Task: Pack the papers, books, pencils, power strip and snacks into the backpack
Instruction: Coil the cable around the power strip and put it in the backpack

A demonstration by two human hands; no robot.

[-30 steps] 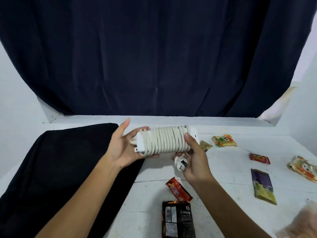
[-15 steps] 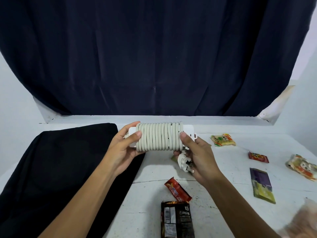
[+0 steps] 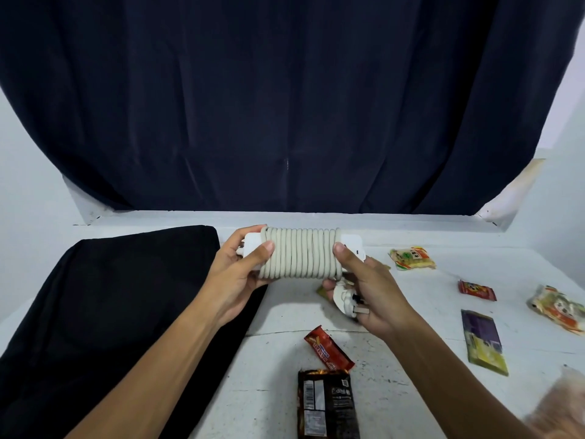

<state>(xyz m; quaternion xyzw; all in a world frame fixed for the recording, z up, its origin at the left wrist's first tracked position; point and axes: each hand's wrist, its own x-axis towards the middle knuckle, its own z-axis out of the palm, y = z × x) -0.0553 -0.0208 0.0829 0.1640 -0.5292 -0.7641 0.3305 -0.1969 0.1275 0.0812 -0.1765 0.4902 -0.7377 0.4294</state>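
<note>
Head view shows, mid-frame, the left hand (image 3: 235, 274) and right hand (image 3: 368, 293) both gripping the cord-wrapped power strip (image 3: 302, 252) above the white table (image 3: 411, 359).

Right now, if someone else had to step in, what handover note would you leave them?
Left hand grips one end of the power strip, cord wound round it. Right hand holds the other end and the plug.
Black backpack lies flat at left on the table.
Done: cord wrapped.
Left: power strip into the backpack, then the snacks scattered on the table. No papers, books or pencils in view.
</note>
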